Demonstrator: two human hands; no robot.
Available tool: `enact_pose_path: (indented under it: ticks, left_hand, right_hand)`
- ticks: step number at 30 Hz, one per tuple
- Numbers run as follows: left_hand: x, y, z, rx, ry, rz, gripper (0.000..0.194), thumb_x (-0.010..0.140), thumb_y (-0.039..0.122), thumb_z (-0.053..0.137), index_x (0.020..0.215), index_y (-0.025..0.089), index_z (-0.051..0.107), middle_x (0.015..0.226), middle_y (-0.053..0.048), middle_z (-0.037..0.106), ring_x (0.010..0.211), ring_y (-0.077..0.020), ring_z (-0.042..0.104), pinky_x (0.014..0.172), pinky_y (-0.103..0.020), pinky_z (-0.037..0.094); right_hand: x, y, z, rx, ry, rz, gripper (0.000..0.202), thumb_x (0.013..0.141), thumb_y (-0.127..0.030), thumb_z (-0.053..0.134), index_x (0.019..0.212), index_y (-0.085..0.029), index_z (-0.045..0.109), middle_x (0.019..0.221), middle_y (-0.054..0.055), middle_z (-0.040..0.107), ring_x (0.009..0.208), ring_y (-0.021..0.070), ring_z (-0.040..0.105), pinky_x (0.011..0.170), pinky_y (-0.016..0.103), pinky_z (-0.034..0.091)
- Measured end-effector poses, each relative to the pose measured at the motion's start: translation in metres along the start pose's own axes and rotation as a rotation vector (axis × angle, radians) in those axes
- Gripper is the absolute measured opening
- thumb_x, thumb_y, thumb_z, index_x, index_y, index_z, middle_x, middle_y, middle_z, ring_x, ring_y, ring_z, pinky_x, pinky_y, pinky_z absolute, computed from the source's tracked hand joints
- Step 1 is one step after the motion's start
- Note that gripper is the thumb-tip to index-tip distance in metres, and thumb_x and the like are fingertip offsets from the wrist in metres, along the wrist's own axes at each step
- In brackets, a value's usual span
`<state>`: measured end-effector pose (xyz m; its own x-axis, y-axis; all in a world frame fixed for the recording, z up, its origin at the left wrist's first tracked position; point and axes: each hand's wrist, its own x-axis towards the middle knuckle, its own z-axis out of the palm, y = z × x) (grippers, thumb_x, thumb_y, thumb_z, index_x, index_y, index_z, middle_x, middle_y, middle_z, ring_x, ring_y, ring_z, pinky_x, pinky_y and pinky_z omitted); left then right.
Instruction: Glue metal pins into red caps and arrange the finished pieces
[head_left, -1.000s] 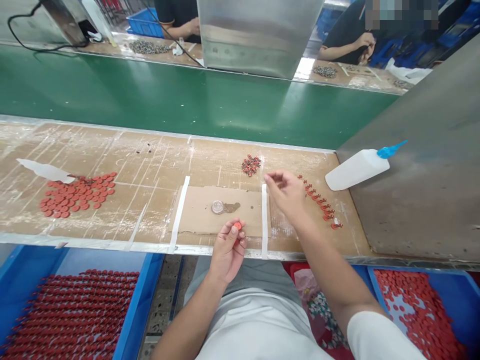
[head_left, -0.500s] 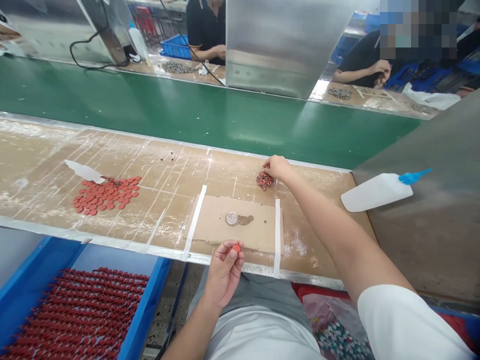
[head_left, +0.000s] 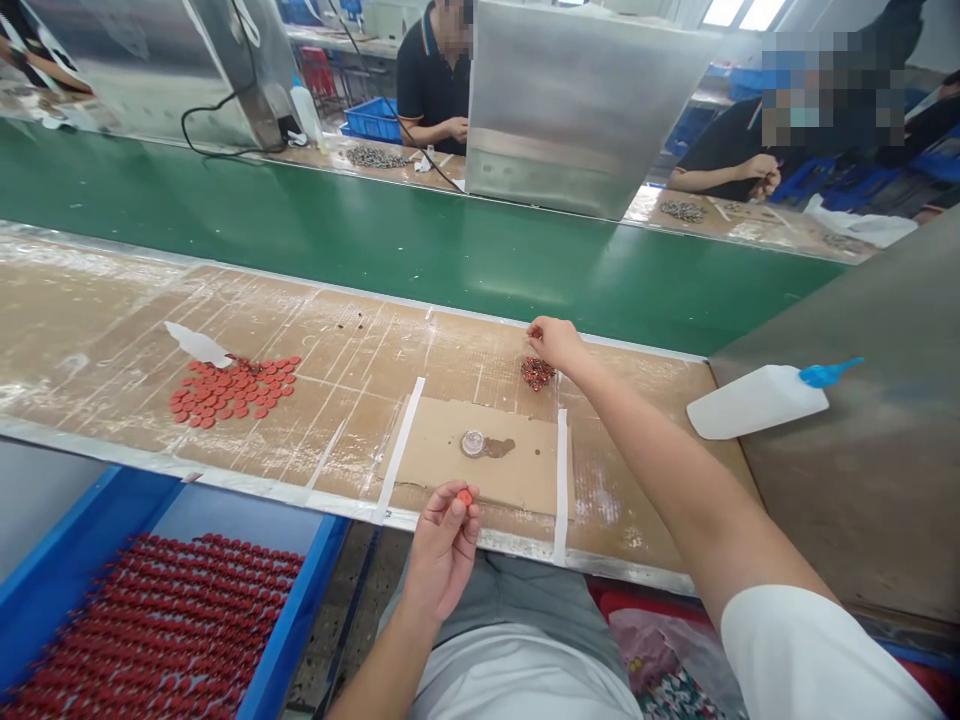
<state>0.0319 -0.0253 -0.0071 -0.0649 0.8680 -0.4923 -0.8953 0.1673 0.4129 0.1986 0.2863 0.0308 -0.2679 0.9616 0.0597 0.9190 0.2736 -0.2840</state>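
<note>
Near the front edge of the bench, my left hand (head_left: pixel 445 540) pinches a small red disc (head_left: pixel 465 497) between thumb and fingers. My right hand (head_left: pixel 553 342) reaches to the far side of the bench, just above a small pile of red and dark metallic parts (head_left: pixel 537 374). Its fingertips are drawn together; whatever they hold is too small to make out. Between the hands lies a taped-down cardboard sheet (head_left: pixel 427 470). On it stand a small round clear dish (head_left: pixel 472 443) and, touching it, a brown wet-looking smear (head_left: pixel 499 448).
Red discs (head_left: pixel 225 395) lie in a heap at left beside a white pointed piece (head_left: pixel 196 345). A blue tray (head_left: pixel 330 545) with rows of red pieces sits below left. A white bottle (head_left: pixel 757 402) leans at right. Beyond the green strip (head_left: pixel 360 240), co-workers sit behind metal panels.
My right hand has lifted slightly off the small parts pile, fingertips still together. My left hand keeps the red disc and has shifted slightly left. The whole view has tilted a little.
</note>
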Motion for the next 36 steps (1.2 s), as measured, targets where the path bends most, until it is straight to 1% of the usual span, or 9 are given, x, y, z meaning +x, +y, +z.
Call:
enact_pose_path:
  ticks: [3,7,11,14,19,24,30,33,36]
  left_hand:
    - [0.003,0.002,-0.003,-0.013,-0.001,0.008,0.024,0.069,0.018,0.077,0.091,0.017,0.068,0.093,-0.002,0.071,0.070,-0.0041,0.067,0.069,-0.010,0.055]
    - [0.006,0.005,-0.005,-0.010,-0.014,0.008,0.023,0.071,0.017,0.075,0.093,0.016,0.068,0.098,-0.003,0.071,0.076,-0.0059,0.069,0.072,-0.011,0.056]
    - [0.007,0.009,-0.005,0.000,-0.034,-0.003,0.025,0.072,0.013,0.074,0.096,0.016,0.068,0.102,-0.005,0.071,0.080,-0.0070,0.069,0.076,-0.012,0.055]
    - [0.008,0.012,-0.005,0.006,-0.028,0.001,0.026,0.072,0.011,0.073,0.097,0.016,0.068,0.102,-0.005,0.071,0.082,-0.0073,0.069,0.077,-0.012,0.055]
    - [0.009,0.015,-0.009,0.000,-0.001,0.041,0.026,0.072,0.012,0.074,0.096,0.017,0.068,0.099,-0.003,0.072,0.080,-0.0072,0.069,0.076,-0.012,0.055]
    - [0.010,0.018,-0.010,-0.013,-0.009,0.076,0.024,0.070,0.014,0.075,0.093,0.017,0.068,0.098,-0.003,0.071,0.080,-0.0069,0.069,0.075,-0.012,0.055]
    - [0.013,0.016,-0.008,0.000,-0.013,0.091,0.023,0.071,0.014,0.075,0.093,0.016,0.069,0.099,-0.004,0.071,0.080,-0.0072,0.069,0.075,-0.012,0.055]
    - [0.017,0.014,-0.007,0.025,-0.029,0.115,0.022,0.071,0.014,0.075,0.091,0.016,0.069,0.097,-0.004,0.072,0.079,-0.0072,0.069,0.075,-0.013,0.055]
    - [0.019,0.012,-0.005,0.029,-0.029,0.131,0.022,0.070,0.015,0.075,0.092,0.016,0.069,0.096,-0.004,0.072,0.078,-0.0072,0.068,0.074,-0.014,0.055]
  right_hand:
    - [-0.022,-0.007,-0.002,0.279,0.109,-0.023,0.024,0.082,-0.030,0.061,0.101,-0.016,0.068,0.092,0.006,0.073,0.079,0.0148,0.067,0.076,0.027,0.051]
    - [-0.072,-0.014,0.009,0.608,0.130,-0.046,0.030,0.076,-0.042,0.067,0.092,-0.017,0.072,0.081,0.005,0.074,0.068,0.0163,0.067,0.063,0.028,0.053]
    - [-0.122,-0.018,0.025,0.623,0.176,-0.094,0.028,0.075,-0.044,0.069,0.091,-0.021,0.074,0.086,0.004,0.075,0.069,0.0162,0.068,0.066,0.029,0.054]
    - [-0.143,-0.018,0.037,0.554,0.209,-0.153,0.023,0.078,-0.041,0.068,0.091,-0.024,0.074,0.091,0.003,0.075,0.068,0.0159,0.068,0.067,0.030,0.055]
    - [-0.152,-0.014,0.050,0.496,0.205,-0.227,0.018,0.080,-0.038,0.067,0.091,-0.027,0.074,0.094,0.002,0.075,0.076,0.0171,0.071,0.072,0.031,0.057]
    - [-0.156,-0.018,0.045,0.499,0.178,-0.205,0.016,0.081,-0.034,0.066,0.092,-0.026,0.074,0.094,0.002,0.075,0.082,0.0190,0.071,0.078,0.035,0.057]
    - [-0.169,-0.057,0.038,1.032,0.243,0.082,0.029,0.071,-0.037,0.075,0.093,-0.019,0.071,0.088,0.006,0.075,0.076,0.0190,0.071,0.074,0.035,0.060]
    - [-0.176,-0.078,0.044,1.096,0.292,0.078,0.027,0.071,-0.036,0.075,0.091,-0.019,0.071,0.087,0.006,0.075,0.077,0.0190,0.070,0.073,0.035,0.059]
    - [-0.180,-0.088,0.053,0.991,0.386,-0.023,0.019,0.075,-0.033,0.073,0.090,-0.021,0.072,0.088,0.005,0.075,0.078,0.0194,0.070,0.071,0.035,0.057]
